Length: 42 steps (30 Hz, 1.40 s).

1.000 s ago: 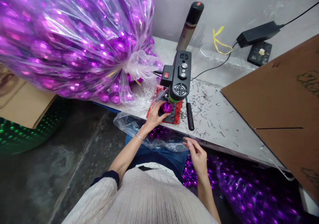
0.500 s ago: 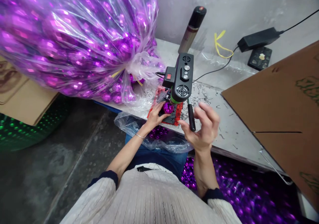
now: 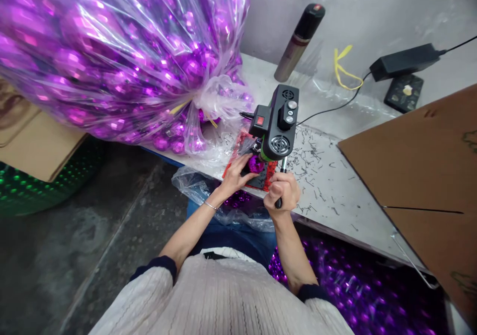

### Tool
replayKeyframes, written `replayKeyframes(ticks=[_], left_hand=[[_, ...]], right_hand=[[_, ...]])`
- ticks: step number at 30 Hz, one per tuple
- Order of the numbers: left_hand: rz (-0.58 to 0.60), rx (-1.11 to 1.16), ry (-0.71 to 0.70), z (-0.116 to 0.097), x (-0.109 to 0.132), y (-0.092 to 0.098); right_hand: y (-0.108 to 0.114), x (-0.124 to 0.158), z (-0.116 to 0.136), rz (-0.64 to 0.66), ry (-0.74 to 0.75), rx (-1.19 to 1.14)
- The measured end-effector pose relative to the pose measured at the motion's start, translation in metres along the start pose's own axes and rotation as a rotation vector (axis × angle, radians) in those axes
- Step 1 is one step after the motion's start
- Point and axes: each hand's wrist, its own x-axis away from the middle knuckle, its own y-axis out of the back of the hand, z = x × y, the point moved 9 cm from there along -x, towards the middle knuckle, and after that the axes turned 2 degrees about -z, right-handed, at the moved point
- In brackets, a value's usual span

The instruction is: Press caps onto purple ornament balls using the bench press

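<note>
Under the head of a black bench press (image 3: 280, 126) sits a shiny purple faceted ball (image 3: 256, 164), which looks like a mirror-ball ornament. My left hand (image 3: 235, 175) holds the ball from its left side, thumb in front and fingers behind. At the right of the press, my right hand (image 3: 283, 192) is wrapped round the black lever handle (image 3: 278, 203), whose end pokes out below the fist. The press stands on a dark base with a red border (image 3: 271, 173). Where the ball meets the press is hidden by the head.
A big clear bag of purple balls (image 3: 149, 76) fills the left. Small dark pins (image 3: 316, 176) litter the white table. Behind stand a spray can (image 3: 300, 41), a yellow tie (image 3: 341, 71) and a power adapter (image 3: 406, 61). A cardboard box (image 3: 421, 171) borders the right.
My right hand has closed round the lever handle, having been spread open beside it. My left hand stays at the ball. The view has shifted slightly.
</note>
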Motion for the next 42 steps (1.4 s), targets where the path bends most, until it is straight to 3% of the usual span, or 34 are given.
replayKeyframes(ticks=[11,16,22,27,31,33,36,38,40,42], left_hand=[[0.035,0.005,0.07,0.003,0.0,-0.002],[0.035,-0.012,0.068,0.006,0.001,-0.002],[0.008,-0.039,0.013,-0.003,0.003,0.001],[-0.022,-0.146,-0.156,-0.026,0.047,0.011],[0.028,-0.259,-0.245,-0.039,0.099,0.017],[0.086,-0.261,-0.236,-0.039,0.109,0.018],[0.137,-0.25,-0.151,-0.026,0.087,0.025],[0.067,-0.293,-0.024,-0.003,0.046,0.041],[-0.073,-0.361,0.157,0.03,-0.003,0.065],[-0.141,-0.427,0.317,0.063,-0.048,0.082]], right_hand=[[-0.005,0.009,-0.004,-0.035,0.026,0.041],[-0.009,0.013,0.0,0.005,0.128,0.02],[0.005,-0.015,-0.002,0.015,-0.082,-0.009],[0.01,-0.029,-0.001,0.014,-0.173,-0.004],[0.006,-0.018,0.0,0.03,-0.135,-0.006],[0.005,-0.013,0.0,0.04,-0.124,0.0],[0.004,-0.011,0.0,0.049,-0.121,0.006],[0.005,-0.012,0.001,0.046,-0.122,0.0],[0.005,-0.014,0.002,0.043,-0.123,-0.011],[0.005,-0.015,0.003,0.039,-0.126,-0.022]])
